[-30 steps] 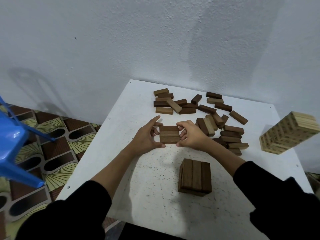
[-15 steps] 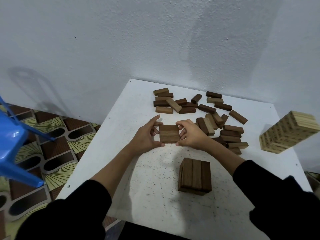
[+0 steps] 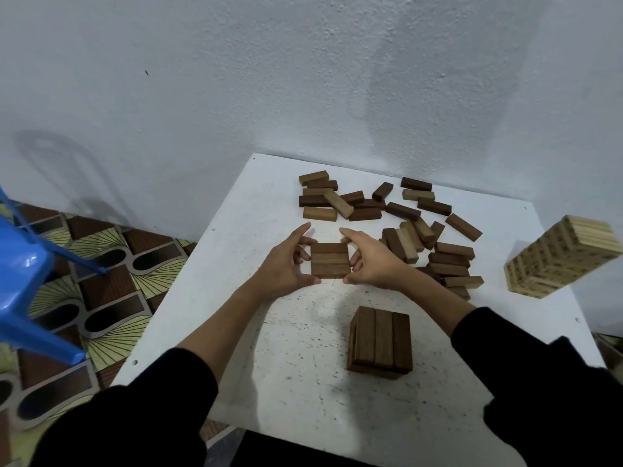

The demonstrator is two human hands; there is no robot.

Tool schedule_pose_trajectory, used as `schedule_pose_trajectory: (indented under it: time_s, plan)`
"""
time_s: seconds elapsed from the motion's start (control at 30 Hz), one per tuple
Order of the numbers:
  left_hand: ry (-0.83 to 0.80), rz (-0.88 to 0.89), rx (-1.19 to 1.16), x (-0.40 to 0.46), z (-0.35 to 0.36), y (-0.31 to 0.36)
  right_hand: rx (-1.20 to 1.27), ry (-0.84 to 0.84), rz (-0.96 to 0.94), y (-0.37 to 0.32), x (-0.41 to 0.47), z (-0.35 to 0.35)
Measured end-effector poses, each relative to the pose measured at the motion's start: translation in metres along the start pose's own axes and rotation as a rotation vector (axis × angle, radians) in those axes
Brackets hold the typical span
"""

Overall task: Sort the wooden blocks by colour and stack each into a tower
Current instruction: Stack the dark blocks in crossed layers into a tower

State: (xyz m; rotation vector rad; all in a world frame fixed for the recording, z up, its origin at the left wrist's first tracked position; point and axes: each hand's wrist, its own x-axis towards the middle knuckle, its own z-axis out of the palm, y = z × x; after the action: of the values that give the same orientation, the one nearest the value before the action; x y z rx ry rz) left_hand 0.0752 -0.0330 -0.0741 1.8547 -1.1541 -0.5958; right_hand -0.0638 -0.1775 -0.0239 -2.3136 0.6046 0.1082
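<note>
A white square table (image 3: 296, 382) stands against a pale textured wall, with patterned floor tiles and a blue plastic chair (image 3: 20, 281) to its left side.

Landmark: the flat row of three brown wooden blocks (image 3: 330, 260) near the table centre.

- Left hand (image 3: 283, 264): pressed against the left side of the row. Thumb at the near corner, forefinger extended past the far corner, remaining fingers curled against the block ends.
- Right hand (image 3: 371, 261): mirrors this on the right side. Thumb at the near corner, fingers curled against the ends. The two hands squeeze the three blocks together, squaring them into one layer that lies on the table.
- Nearer the viewer than the row, slightly right: a short dark brown block stack (image 3: 381, 342), top layer of three blocks, at least one layer beneath. Exact layer count cannot be determined.
- Beyond and right of the row: a loose scatter of dark and mid-brown wooden blocks (image 3: 397, 217), unsorted, several overlapping.
- Far right of the row, at the table edge: a tall pale wood block tower (image 3: 563, 261).

Assessment of progress: the pale colour appears finished. The dark stack is begun. The row in hand is probably a first layer of another tower. Most brown blocks remain to be sorted and stacked.
</note>
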Motion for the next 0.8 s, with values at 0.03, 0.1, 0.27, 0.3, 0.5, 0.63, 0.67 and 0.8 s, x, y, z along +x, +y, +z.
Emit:
schedule_pose_trajectory:
  time_s: [0.03, 0.1, 0.27, 0.3, 0.5, 0.63, 0.67, 0.8]
  plan:
    - [0.000, -0.005, 0.000, 0.000, 0.000, 0.000, 0.000, -0.004, -0.004, 0.000, 0.000, 0.000]
    - [-0.002, -0.015, 0.006, 0.001, -0.001, 0.002, 0.001, -0.006, -0.010, -0.001, 0.000, -0.001]
    - [0.019, -0.023, -0.058, -0.005, -0.006, 0.019, 0.052, 0.017, -0.060, -0.006, -0.010, -0.010]
    - [0.026, -0.007, -0.079, -0.009, -0.007, 0.025, 0.078, 0.038, -0.067, -0.009, -0.017, -0.015]
    - [-0.052, 0.075, -0.181, -0.034, -0.011, 0.066, 0.222, 0.116, -0.116, -0.016, -0.075, -0.032]
    - [-0.123, 0.112, -0.225, -0.061, 0.002, 0.084, 0.215, 0.153, -0.106, -0.014, -0.121, -0.027]
    - [-0.135, 0.109, -0.228, -0.064, 0.006, 0.085, 0.199, 0.155, -0.102, -0.013, -0.128, -0.025]
    - [-0.189, 0.101, -0.219, -0.080, 0.021, 0.090, 0.204, 0.161, -0.068, -0.008, -0.155, -0.014]
